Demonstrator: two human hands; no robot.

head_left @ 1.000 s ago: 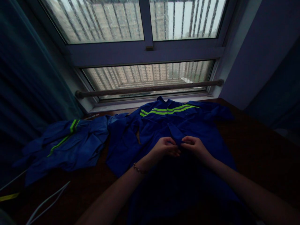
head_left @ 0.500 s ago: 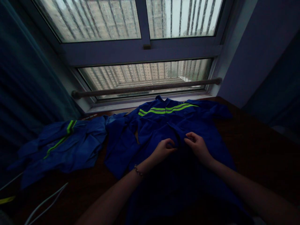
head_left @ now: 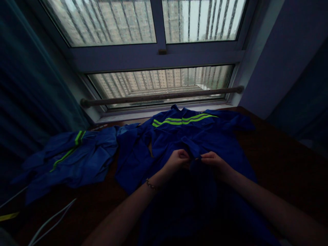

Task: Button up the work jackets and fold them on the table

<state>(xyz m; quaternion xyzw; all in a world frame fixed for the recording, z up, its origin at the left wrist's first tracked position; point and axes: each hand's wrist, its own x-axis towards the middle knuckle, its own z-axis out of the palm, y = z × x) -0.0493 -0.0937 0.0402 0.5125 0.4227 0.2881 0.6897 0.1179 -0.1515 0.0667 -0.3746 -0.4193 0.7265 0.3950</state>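
Note:
A blue work jacket (head_left: 169,136) lies spread front-up, its collar toward the window and a yellow-green and grey reflective band across the chest. Both hands are at its front opening, below the band. My left hand (head_left: 177,160) is closed, its thumb and fingers pinching one front edge. Close beside it, my right hand (head_left: 214,162) pinches the cloth of the other edge between thumb and fingertips. A fold of the front stands raised between the hands. Deep shadow hides the lower part, and any button at the fingertips is too dark to make out.
A second blue garment (head_left: 84,157) with reflective bands lies crumpled at the left on the dark wooden surface (head_left: 279,160). White cords (head_left: 52,222) and a yellow strip (head_left: 9,216) are at the lower left. A horizontal bar (head_left: 164,97) crosses the window; a curtain (head_left: 30,82) hangs left.
My hands have come closer together at the front opening. My right hand has lowered and now pinches the cloth; the fold between the hands has risen.

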